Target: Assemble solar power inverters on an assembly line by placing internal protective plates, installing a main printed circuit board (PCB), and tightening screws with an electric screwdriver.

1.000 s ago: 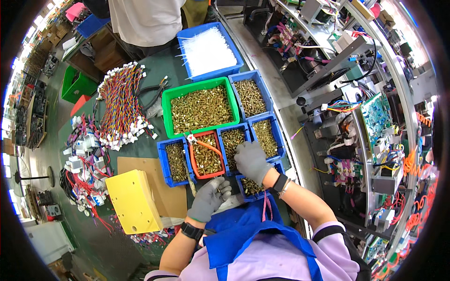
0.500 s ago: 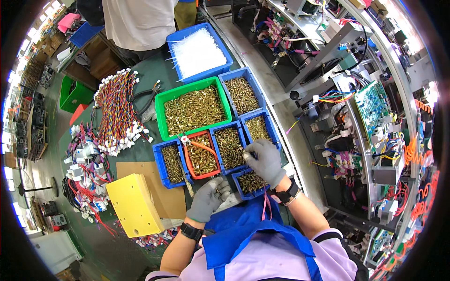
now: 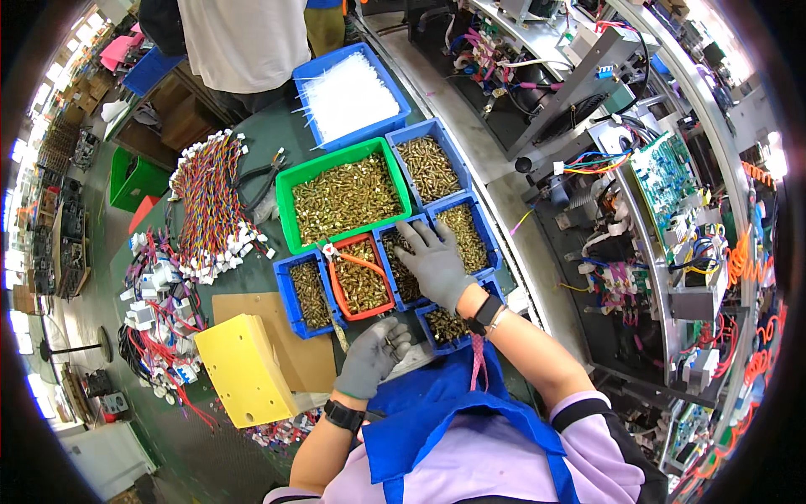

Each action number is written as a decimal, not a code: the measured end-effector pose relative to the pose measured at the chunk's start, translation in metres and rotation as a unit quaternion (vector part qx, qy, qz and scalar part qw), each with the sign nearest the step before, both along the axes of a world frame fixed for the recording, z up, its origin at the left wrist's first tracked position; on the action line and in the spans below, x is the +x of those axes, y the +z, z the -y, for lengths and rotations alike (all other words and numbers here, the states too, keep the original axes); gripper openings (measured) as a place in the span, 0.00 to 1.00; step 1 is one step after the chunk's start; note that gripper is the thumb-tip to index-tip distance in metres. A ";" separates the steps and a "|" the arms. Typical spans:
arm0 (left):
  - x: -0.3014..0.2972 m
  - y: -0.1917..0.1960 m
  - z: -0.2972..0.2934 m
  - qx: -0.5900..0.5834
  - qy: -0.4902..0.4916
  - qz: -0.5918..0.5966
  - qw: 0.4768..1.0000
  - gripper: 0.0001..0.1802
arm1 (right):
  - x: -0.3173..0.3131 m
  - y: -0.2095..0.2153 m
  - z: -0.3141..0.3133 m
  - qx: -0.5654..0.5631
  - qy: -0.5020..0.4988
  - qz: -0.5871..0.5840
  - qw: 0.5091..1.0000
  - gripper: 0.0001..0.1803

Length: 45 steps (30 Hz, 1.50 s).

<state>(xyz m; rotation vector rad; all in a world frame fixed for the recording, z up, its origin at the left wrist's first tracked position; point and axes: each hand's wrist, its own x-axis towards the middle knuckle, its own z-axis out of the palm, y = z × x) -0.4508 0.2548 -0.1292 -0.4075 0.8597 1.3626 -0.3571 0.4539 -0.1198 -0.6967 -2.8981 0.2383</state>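
Note:
Wearing a grey glove, my right hand (image 3: pixel 437 267) lies spread over a blue bin (image 3: pixel 380 248) of small brass-coloured metal parts. Its fingers are apart and its fingertips reach toward the bin's far end; whether they touch the parts I cannot tell. My left hand (image 3: pixel 374 357), also gloved in grey, is curled closed just in front of an orange bin (image 3: pixel 368 314). What its fingers hold, if anything, is too small to make out. An orange-handled tool (image 3: pixel 336 281) lies over the orange bin. A smaller blue bin (image 3: pixel 425 332) of darker parts sits below my right wrist.
Beyond stand a green bin (image 3: pixel 286 210) of brass parts and a blue tray (image 3: pixel 307 118) of white strips. Leftward lie yellow sheets (image 3: pixel 243 370), cardboard (image 3: pixel 294 353), bundled wires (image 3: pixel 210 197) and black-handled pliers (image 3: pixel 264 181). Another person (image 3: pixel 243 42) stands at the far side. Equipment racks (image 3: pixel 672 302) line the right.
My right hand has moved left and away from me, from a pinch by the right-hand bins to spread fingers over the middle blue bin. My left hand stays curled in nearly the same place.

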 end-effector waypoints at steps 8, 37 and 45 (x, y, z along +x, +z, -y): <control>-0.002 0.004 -0.003 0.002 0.008 -0.003 1.000 0.13 | 0.027 0.010 0.029 -0.033 0.030 0.107 0.993 0.20; -0.010 -0.010 -0.006 0.001 0.017 0.009 1.000 0.18 | 0.027 0.023 0.056 -0.193 -0.052 0.048 0.979 0.23; -0.005 -0.019 -0.010 0.021 0.028 0.033 0.999 0.16 | 0.022 0.002 0.063 -0.148 0.003 0.093 0.985 0.26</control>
